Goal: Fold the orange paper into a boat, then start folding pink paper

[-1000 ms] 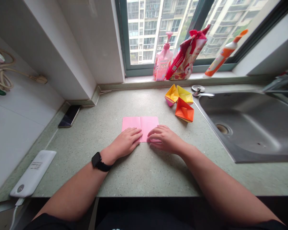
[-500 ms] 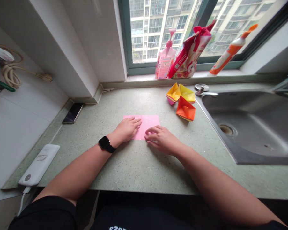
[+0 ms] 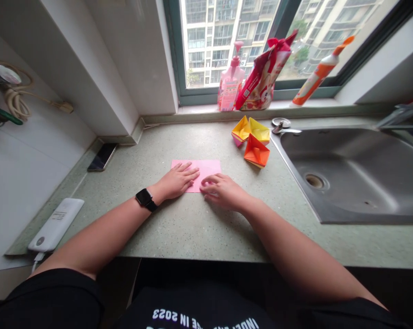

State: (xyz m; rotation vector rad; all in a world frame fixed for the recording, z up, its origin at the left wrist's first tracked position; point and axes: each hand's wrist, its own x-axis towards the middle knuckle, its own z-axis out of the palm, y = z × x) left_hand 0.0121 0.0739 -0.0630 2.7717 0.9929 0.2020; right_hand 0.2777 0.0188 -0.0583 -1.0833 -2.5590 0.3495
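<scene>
A pink sheet of paper (image 3: 211, 166) lies flat on the counter in front of me, with a faint crease near its middle. My left hand (image 3: 179, 180) rests palm down on its left half, fingers stretched out and slightly spread. At the near right part of the sheet, my right hand (image 3: 223, 191) has its fingers curled in, with the fingertips and thumb at the paper's near edge. The paper's right near corner is hidden under that hand.
Folded paper pieces in yellow and orange (image 3: 256, 151) stand at the back right, beside the steel sink (image 3: 350, 173). A pink pump bottle (image 3: 230, 87), a red bag (image 3: 261, 75) and an orange-white bottle (image 3: 316, 77) line the windowsill. A phone (image 3: 102, 157) and a white power bank (image 3: 57, 224) lie left.
The view has shifted slightly, so everything appears a little further left and higher. Both hands keep nearly the same place on the pink paper; the right fingers have barely moved.
</scene>
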